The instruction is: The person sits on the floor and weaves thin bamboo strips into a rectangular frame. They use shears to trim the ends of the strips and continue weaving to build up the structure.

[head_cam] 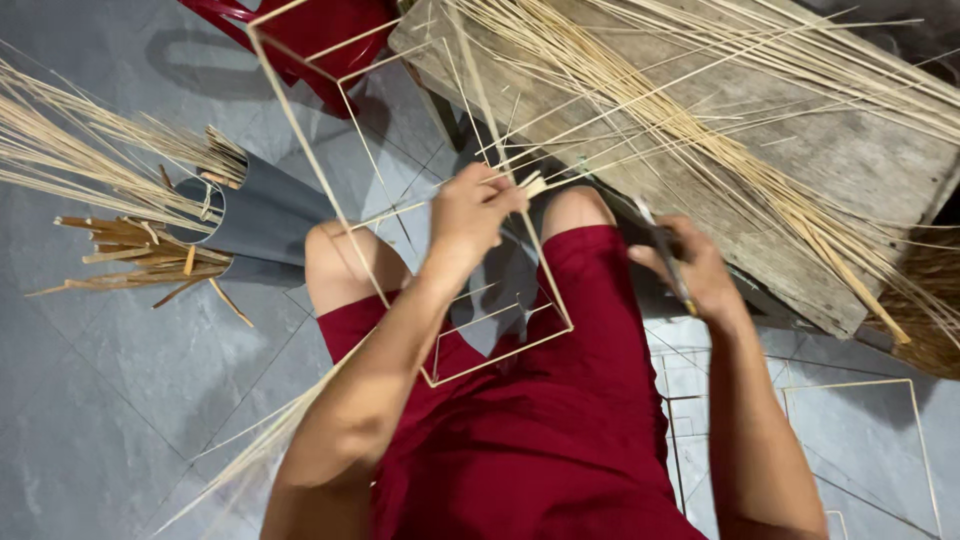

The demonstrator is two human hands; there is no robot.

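Both hands are busy: the left hand (470, 212) pinches a joint of the thin stick frame (420, 200) between closed fingertips, while the right hand (690, 268) is wrapped around a slim dark-handled tool (668, 262) — likely a knife, though I cannot tell for sure. That frame of nested rectangles leans across the person's knees and red shorts (540, 430), above the grey tiled floor (110, 400). By the look of it, a joint is being fastened or trimmed; the next move would call for a steady pinch and a careful approach of the tool. Beyond lie loose splints (700, 120) on the wooden surface (860, 150), a grey pipe (255, 215) stuffed with sticks, and a red chair (320, 30).
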